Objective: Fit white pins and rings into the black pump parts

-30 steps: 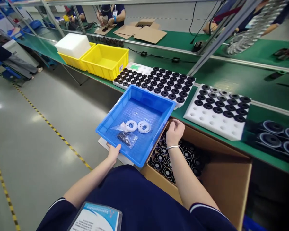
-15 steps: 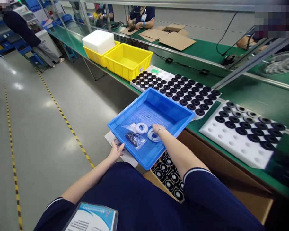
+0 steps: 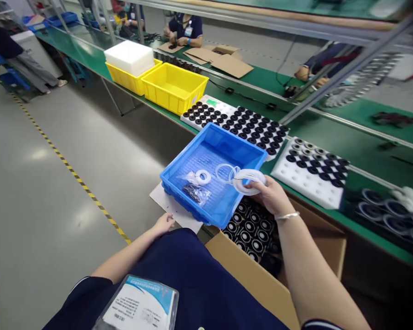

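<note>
My right hand (image 3: 273, 197) is closed round a coil of white tubing (image 3: 249, 182), held up over the right edge of a blue plastic tray (image 3: 211, 222). A loose loop of the coil hangs toward the tray's inside. In the tray lie a smaller white coil (image 3: 203, 177) and a clear plastic bag with dark parts (image 3: 196, 194). My left hand (image 3: 164, 223) is beside the tray's near left side, apart from it, above a pale flat sheet (image 3: 177, 213). Its fingers are curled in, and I see nothing in them.
Below the tray stands an open cardboard box (image 3: 253, 282) of round black parts. White foam trays (image 3: 301, 183) with black rings line the green bench (image 3: 371, 176), beyond them yellow bins (image 3: 175, 89). Co-workers sit across the bench; another person stands far left.
My right hand has lifted the white tubing coil out of the tray, up and to the right. My left hand has come off the tray's edge and its fingers have curled.
</note>
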{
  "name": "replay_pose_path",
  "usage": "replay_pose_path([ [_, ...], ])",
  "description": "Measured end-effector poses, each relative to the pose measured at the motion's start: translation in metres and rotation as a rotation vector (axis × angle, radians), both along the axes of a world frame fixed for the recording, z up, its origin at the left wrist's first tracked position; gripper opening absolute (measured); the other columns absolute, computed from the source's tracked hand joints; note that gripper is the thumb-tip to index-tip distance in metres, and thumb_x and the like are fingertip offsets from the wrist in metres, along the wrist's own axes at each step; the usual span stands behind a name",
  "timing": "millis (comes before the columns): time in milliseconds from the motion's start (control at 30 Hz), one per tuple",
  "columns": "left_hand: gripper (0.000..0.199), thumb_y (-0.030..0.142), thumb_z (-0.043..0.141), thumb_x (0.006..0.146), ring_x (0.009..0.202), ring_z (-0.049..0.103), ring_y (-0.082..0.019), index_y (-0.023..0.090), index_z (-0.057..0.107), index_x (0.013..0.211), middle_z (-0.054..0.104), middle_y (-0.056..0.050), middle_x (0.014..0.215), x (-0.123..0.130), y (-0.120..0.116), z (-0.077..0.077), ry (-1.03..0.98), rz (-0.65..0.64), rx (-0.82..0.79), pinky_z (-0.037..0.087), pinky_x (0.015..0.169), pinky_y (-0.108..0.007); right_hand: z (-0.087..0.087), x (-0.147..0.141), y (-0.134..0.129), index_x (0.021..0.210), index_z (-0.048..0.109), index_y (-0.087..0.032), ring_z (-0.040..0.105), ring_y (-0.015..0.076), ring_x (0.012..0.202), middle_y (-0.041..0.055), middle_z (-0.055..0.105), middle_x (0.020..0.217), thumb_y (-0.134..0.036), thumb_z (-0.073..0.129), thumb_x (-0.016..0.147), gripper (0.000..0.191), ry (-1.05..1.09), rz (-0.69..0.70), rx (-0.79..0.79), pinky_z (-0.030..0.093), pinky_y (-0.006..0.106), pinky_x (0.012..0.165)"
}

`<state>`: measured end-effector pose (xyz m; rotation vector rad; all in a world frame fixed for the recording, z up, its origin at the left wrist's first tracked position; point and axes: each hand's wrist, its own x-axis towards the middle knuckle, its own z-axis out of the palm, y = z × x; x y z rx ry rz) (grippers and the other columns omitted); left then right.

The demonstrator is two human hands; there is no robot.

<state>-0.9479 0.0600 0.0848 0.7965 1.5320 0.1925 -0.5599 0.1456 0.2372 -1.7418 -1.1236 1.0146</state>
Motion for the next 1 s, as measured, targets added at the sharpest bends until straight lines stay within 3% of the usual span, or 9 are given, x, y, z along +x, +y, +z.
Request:
replay_pose_path([
  [100, 0.037, 0.034, 0.058, 0.093, 0.099, 0.063, -0.019, 0.015, 0.055, 0.125, 0.061, -0.009, 0.118, -0.022, 0.004, 0.0, -0.022, -0.179, 0.022, 0.056, 0.084, -0.04, 0.0, -0.03, -0.089, 0.1, 0.059, -0.019, 0.06, 0.0185, 0.081, 0.0054, 0.065, 0.089, -0.043, 0.075, 0.063, 0.047, 0.288, -0.288, 0.052, 0.049, 0.029, 0.074],
  [200, 0.038, 0.037, 0.058, 0.093, 0.098, 0.063, -0.02, 0.015, 0.054, 0.124, 0.061, -0.01, 0.116, -0.04, -0.003, -0.001, -0.05, -0.374, 0.008, 0.055, 0.085, -0.041, -0.018, -0.076, -0.176, 0.097, 0.058, -0.02, 0.059, 0.0174, 0.076, 0.0027, 0.064, 0.086, -0.044, 0.077, 0.057, 0.05, 0.403, -0.562, 0.015, 0.05, 0.029, 0.069],
  [267, 0.043, 0.04, 0.058, 0.092, 0.101, 0.063, -0.022, 0.014, 0.052, 0.126, 0.061, -0.012, 0.117, -0.04, -0.013, 0.0, -0.115, -0.501, 0.001, 0.054, 0.086, -0.042, -0.034, -0.116, -0.226, 0.096, 0.059, -0.019, 0.059, 0.0175, 0.072, 0.0031, 0.064, 0.084, -0.042, 0.079, 0.053, 0.052, 0.466, -0.662, -0.061, 0.05, 0.029, 0.066],
  [400, 0.066, 0.045, 0.067, 0.085, 0.12, 0.058, -0.025, 0.016, 0.04, 0.138, 0.051, -0.019, 0.138, -0.007, -0.05, 0.009, -0.355, -0.717, 0.019, 0.049, 0.097, -0.039, -0.062, -0.199, -0.296, 0.092, 0.059, -0.017, 0.058, 0.017, 0.066, 0.0027, 0.063, 0.077, -0.041, 0.077, 0.059, 0.045, 0.547, -0.743, -0.185, 0.049, 0.029, 0.062],
  [533, 0.085, 0.047, 0.074, 0.077, 0.128, 0.052, -0.025, 0.018, 0.033, 0.145, 0.047, -0.017, 0.144, 0.035, -0.091, 0.034, -0.551, -0.926, 0.053, 0.04, 0.108, -0.039, -0.073, -0.253, -0.336, 0.092, 0.06, -0.016, 0.058, 0.0181, 0.068, 0.0033, 0.064, 0.079, -0.043, 0.075, 0.065, 0.041, 0.554, -0.737, -0.208, 0.048, 0.029, 0.061],
  [667, 0.07, 0.049, 0.076, 0.074, 0.127, 0.05, -0.027, 0.019, 0.051, 0.132, 0.056, -0.012, 0.134, 0.062, -0.131, 0.056, -0.61, -1.098, 0.108, 0.032, 0.114, -0.044, -0.073, -0.255, -0.383, 0.087, 0.06, -0.015, 0.054, 0.0167, 0.072, 0.0006, 0.06, 0.077, -0.044, 0.076, 0.067, 0.038, 0.441, -0.759, -0.121, 0.044, 0.026, 0.066],
  [767, 0.064, 0.049, 0.075, 0.075, 0.116, 0.059, -0.026, 0.018, 0.053, 0.127, 0.062, -0.011, 0.126, 0.08, -0.177, 0.058, -0.651, -1.174, 0.085, 0.044, 0.103, -0.041, -0.078, -0.237, -0.441, 0.087, 0.059, -0.016, 0.053, 0.0172, 0.076, 0.0007, 0.059, 0.08, -0.047, 0.075, 0.071, 0.039, 0.384, -0.78, -0.069, 0.043, 0.026, 0.069],
  [900, 0.064, 0.038, 0.076, 0.074, 0.108, 0.064, -0.023, 0.016, 0.049, 0.128, 0.063, -0.014, 0.123, 0.114, -0.274, 0.041, -0.617, -1.176, 0.11, 0.051, 0.095, -0.038, -0.091, -0.209, -0.537, 0.092, 0.057, -0.016, 0.054, 0.019, 0.079, 0.0028, 0.06, 0.085, -0.054, 0.069, 0.078, 0.043, 0.392, -0.806, -0.043, 0.044, 0.028, 0.07],
  [1000, 0.065, 0.024, 0.066, 0.08, 0.104, 0.066, -0.02, 0.017, 0.037, 0.137, 0.063, -0.014, 0.119, 0.145, -0.348, 0.031, -0.538, -1.153, 0.191, 0.052, 0.092, -0.035, -0.095, -0.191, -0.604, 0.093, 0.056, -0.016, 0.054, 0.0189, 0.081, 0.0022, 0.059, 0.085, -0.052, 0.073, 0.078, 0.043, 0.392, -0.844, -0.031, 0.044, 0.028, 0.072],
])
